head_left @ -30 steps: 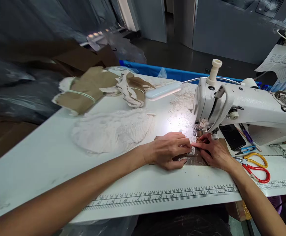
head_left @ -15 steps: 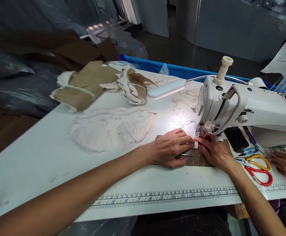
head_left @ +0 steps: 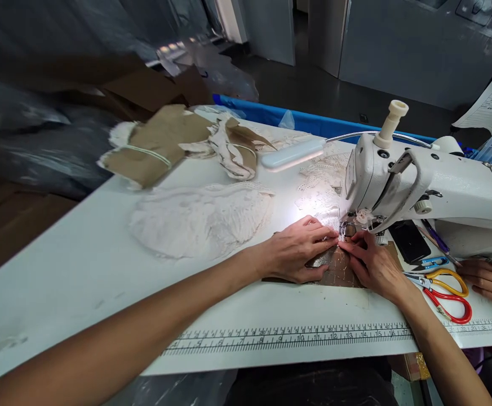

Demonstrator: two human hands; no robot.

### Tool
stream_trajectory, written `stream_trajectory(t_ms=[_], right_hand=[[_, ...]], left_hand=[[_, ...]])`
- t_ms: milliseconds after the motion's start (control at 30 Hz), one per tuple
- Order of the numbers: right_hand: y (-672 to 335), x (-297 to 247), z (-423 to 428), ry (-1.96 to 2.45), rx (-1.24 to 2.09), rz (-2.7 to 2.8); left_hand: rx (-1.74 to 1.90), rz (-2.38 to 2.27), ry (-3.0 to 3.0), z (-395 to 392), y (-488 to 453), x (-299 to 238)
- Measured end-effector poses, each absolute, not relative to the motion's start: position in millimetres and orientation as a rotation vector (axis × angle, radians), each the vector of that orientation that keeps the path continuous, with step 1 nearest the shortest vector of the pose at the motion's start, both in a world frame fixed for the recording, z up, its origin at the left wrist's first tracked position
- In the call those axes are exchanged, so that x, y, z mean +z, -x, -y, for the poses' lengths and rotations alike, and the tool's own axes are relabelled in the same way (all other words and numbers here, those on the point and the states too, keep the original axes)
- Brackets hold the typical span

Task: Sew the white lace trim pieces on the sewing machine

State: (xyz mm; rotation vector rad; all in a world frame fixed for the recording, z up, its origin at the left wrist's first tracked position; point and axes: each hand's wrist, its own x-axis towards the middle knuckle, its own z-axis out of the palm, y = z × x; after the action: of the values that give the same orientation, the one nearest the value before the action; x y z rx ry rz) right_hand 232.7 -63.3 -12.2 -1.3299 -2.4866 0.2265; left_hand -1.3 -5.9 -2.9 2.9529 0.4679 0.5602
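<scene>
My left hand [head_left: 302,251] lies palm down on the machine bed, fingers stretched toward the presser foot [head_left: 348,228] and resting at the edge of a white lace trim [head_left: 322,210]. From the other side, my right hand [head_left: 375,264] has its fingers bent, with the tips closed at the near end of the trim, just in front of the foot. The white sewing machine [head_left: 444,175] stands over both hands. Beneath them is a shiny brown plate [head_left: 339,268]. The needle point and the trim under my fingertips are mostly hidden.
White lacy fabric [head_left: 203,220] lies on the table to the left, behind it tied brown-and-white bundles [head_left: 153,146]. Scissors with yellow and red handles [head_left: 448,299], blue snips [head_left: 434,263] and a black phone [head_left: 410,241] lie right. Another person's hand [head_left: 488,282] rests beside the scissors.
The short lace end in front of the presser foot shows less now. My hands stay close together there. The other person's hand has moved slightly left; the whole view has shifted a little.
</scene>
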Motion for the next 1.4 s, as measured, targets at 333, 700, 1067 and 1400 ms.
stream_trajectory(t_ms=[333,700,1067,1400], right_hand=[[-222.0,-12.5,61.7,1.491,0.173,2.504],[-247.8,14.6,62.9,1.398,0.631,2.176],[-252.1,2.5,44.0,1.557,0.742,1.987],[-245.9,-6.8,61.3,1.488,0.461,2.089]], left_hand=[[0.588,-0.537,-2.942,2.8,-1.1,-4.8],[0.522,-0.610,-2.942,-0.6,-1.5,-5.0],[0.513,-0.630,-2.886,-3.0,-2.0,-6.7],[0.473,-0.710,-2.933,0.5,-1.1,-6.1]])
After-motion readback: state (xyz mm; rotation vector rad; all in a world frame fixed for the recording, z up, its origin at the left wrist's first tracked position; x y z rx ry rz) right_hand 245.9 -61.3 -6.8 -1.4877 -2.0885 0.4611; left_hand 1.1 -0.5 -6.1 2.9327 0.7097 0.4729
